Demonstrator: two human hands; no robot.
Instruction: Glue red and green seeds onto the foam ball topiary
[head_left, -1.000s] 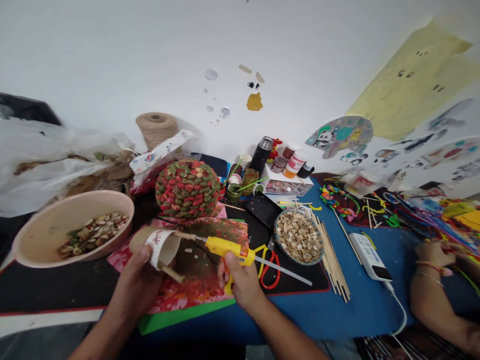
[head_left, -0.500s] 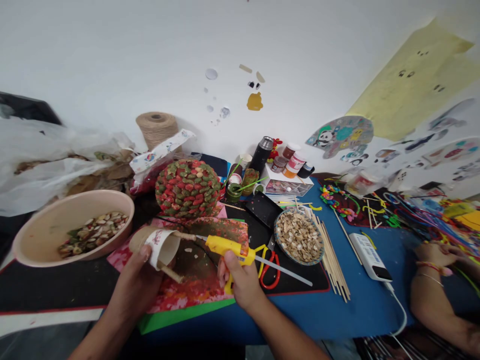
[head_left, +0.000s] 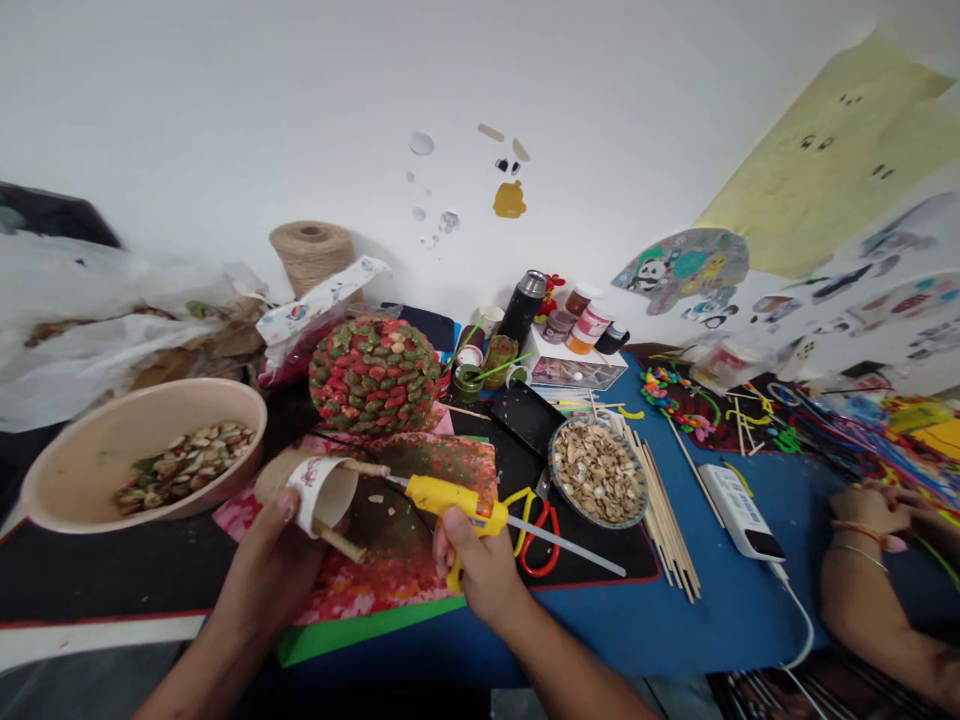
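My left hand (head_left: 274, 560) is closed round a white paper cup (head_left: 330, 500) tipped on its side, its mouth facing right. Twine covers the cup's base, and two twine-wrapped sticks (head_left: 341, 543) jut out past its rim. In my right hand (head_left: 480, 565) is a yellow hot glue gun (head_left: 450, 500) with a clear glue stick (head_left: 570, 545) out of its back end. The gun's nozzle points left, close to the end of the upper wrapped stick. Below them lies a paint-stained red and pink sheet (head_left: 420, 585). Behind stands a ball covered in red and green shells (head_left: 375, 375).
A pink basin (head_left: 67, 470) with shells stands left. Right of the glue gun are red-handled scissors (head_left: 541, 550), a bowl of pale shells (head_left: 598, 470), wooden sticks (head_left: 667, 530) and a white power strip (head_left: 742, 515). Another person's arm (head_left: 862, 590) rests far right. Paint jars (head_left: 589, 325) stand behind.
The glue gun has shifted very slightly left and down, its nozzle drawing a little below the upper wrapped stick's end. Both hands keep their holds.
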